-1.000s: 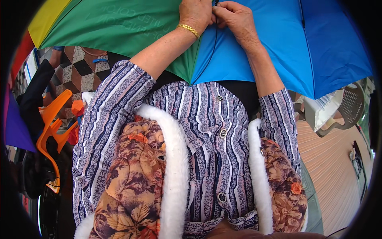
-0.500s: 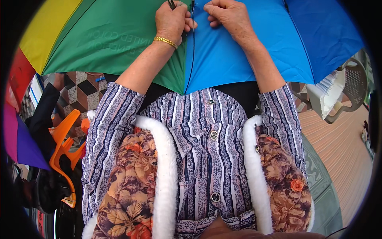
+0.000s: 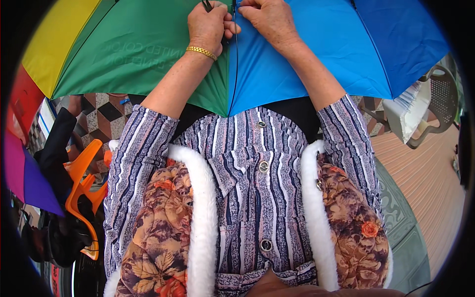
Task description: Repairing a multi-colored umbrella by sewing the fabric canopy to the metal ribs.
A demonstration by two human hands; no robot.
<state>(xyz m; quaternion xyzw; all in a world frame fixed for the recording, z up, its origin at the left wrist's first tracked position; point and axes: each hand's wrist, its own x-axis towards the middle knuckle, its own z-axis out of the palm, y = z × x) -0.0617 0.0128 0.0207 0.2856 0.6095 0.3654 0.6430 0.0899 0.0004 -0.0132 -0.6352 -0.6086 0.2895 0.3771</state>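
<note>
A rainbow umbrella [image 3: 297,54] lies open across the person's lap, its cloth filling the top of the view. Both hands meet on the dark seam between its green and blue panels. The left hand [image 3: 210,24], a gold bracelet [image 3: 201,51] on its wrist, is clenched around a thin dark rib [image 3: 207,5], seemingly steadying it. The right hand [image 3: 269,17] pinches the cloth just beside it. An orange plastic chair [image 3: 81,180] stands to the left, a brown one [image 3: 438,101] to the right.

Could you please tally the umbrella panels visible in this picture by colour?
Umbrella panels:
Yellow panel: 1
Green panel: 1
Light blue panel: 1
Darker blue panel: 1
Red panel: 1
Purple panel: 1
Magenta panel: 1
Total: 7
</note>
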